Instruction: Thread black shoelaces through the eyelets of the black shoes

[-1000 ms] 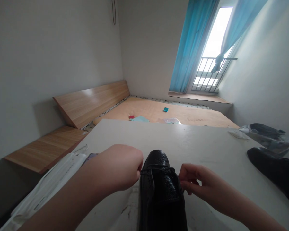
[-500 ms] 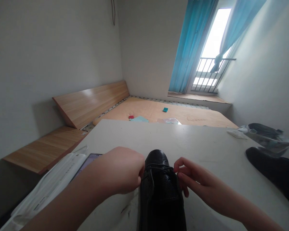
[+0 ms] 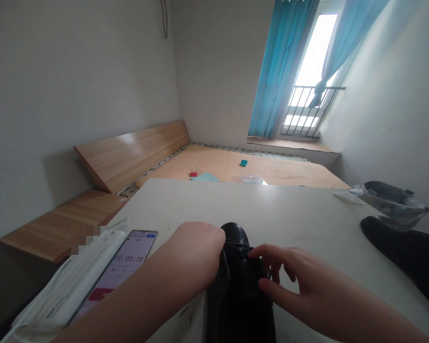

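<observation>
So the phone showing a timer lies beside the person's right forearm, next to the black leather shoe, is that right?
Not quite: the head view shows the phone beside the left forearm, not the right. It does show a timer, and it is next to the black leather shoe.

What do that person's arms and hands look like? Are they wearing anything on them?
Both arms are bare as far as the picture shows: no sleeve appears on the left arm or the right arm. The left hand and right hand wear no gloves, and no watch, ring or bracelet shows. The right hand has slim fingers.
</observation>
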`<action>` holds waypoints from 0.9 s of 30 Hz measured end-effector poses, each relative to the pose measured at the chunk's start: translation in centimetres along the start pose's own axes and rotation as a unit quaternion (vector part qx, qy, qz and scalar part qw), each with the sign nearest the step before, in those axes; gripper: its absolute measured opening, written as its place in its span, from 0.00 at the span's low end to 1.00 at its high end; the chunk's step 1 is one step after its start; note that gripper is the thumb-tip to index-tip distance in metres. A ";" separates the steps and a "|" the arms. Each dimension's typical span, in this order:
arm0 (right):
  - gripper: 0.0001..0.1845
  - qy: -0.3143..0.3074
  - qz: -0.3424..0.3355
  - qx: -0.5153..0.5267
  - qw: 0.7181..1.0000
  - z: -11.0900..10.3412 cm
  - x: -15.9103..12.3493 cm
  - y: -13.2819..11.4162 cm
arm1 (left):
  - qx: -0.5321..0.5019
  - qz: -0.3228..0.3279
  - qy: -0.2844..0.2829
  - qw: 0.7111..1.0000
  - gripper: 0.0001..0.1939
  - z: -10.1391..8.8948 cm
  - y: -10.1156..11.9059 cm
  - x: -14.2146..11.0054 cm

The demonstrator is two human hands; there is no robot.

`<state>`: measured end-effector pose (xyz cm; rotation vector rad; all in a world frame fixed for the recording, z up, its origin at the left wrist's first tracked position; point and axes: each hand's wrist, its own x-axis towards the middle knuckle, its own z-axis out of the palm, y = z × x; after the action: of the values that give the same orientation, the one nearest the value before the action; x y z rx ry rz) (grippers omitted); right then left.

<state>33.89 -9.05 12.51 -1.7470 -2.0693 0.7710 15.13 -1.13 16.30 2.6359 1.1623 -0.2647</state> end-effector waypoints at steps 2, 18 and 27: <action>0.11 -0.002 -0.006 -0.053 0.999 -0.1 0.0 -1.1 | -0.016 0.023 0.028 0.999 0.08 0.2 -0.1 0.0; 0.10 -0.093 0.035 -0.312 0.945 -1.2 2.8 -4.9 | 0.033 -0.011 0.032 0.999 0.13 1.1 2.1 -0.6; 0.08 -0.025 -0.006 -0.200 0.980 -2.2 3.1 -3.9 | -0.002 -0.051 -0.016 0.999 0.14 2.1 3.9 0.4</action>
<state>31.39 -6.03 16.26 -1.9273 -2.3932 0.4159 18.13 -4.01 14.81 2.5628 1.2874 -0.3234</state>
